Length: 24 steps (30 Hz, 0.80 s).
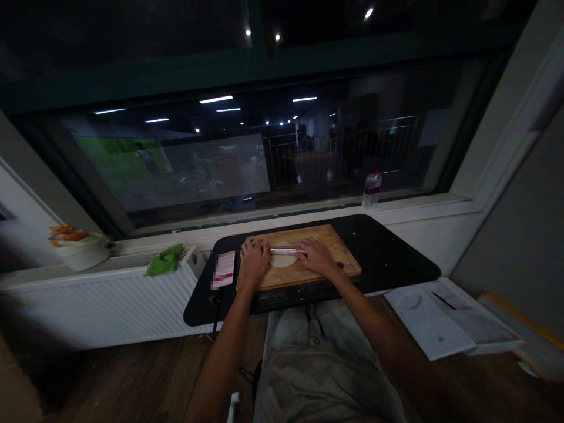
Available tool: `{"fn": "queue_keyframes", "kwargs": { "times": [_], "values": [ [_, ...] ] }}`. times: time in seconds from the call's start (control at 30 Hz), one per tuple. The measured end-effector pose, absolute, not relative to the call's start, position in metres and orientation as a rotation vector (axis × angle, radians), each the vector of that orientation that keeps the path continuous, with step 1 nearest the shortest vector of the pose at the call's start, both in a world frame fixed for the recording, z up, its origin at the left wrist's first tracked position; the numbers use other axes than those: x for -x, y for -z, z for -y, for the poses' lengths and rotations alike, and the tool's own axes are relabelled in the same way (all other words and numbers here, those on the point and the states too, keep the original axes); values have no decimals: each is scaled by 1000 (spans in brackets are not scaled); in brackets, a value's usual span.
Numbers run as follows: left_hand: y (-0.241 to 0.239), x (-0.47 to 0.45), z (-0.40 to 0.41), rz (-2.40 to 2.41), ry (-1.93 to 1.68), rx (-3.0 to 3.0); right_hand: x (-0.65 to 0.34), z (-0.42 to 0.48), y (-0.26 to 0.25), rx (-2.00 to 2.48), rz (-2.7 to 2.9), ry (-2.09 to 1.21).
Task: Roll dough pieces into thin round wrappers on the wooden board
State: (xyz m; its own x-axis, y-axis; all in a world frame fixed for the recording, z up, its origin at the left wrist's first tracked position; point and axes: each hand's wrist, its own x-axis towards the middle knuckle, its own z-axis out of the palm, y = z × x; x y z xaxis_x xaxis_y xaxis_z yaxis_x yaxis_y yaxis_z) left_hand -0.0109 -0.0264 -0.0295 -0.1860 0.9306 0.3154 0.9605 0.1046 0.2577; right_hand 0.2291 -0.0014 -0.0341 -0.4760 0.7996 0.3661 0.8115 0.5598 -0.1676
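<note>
Resting left grip (255,256) and right grip (316,256) over two ends of one red-and-white rod (283,251); cannot tell whether pinching. Between, one pale disc (282,261); beneath, one wooden board (328,236).

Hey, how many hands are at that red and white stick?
2: the left hand at the left end of the stick, the right hand at its right end.

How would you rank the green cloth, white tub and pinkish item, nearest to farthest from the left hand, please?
1. Pinkish item, on the black table.
2. Green cloth, left, on the radiator.
3. White tub, farthest left, near the window.
</note>
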Motion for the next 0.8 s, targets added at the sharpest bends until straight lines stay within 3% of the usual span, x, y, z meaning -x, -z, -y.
{"fn": "queue_keyframes", "kwargs": {
  "times": [0.17, 0.4, 0.8],
  "values": [
    [31, 15, 25, 2309, 989, 1672, -227, 0, 34, 1407, 2324, 60],
    [31, 18, 27, 2223, 920, 2237, -229, -2, 34, 1460, 2205, 40],
    [49, 14, 25, 1821, 679, 2502, -232, -7, 42, 1392, 2104, -39]
  ]
}}
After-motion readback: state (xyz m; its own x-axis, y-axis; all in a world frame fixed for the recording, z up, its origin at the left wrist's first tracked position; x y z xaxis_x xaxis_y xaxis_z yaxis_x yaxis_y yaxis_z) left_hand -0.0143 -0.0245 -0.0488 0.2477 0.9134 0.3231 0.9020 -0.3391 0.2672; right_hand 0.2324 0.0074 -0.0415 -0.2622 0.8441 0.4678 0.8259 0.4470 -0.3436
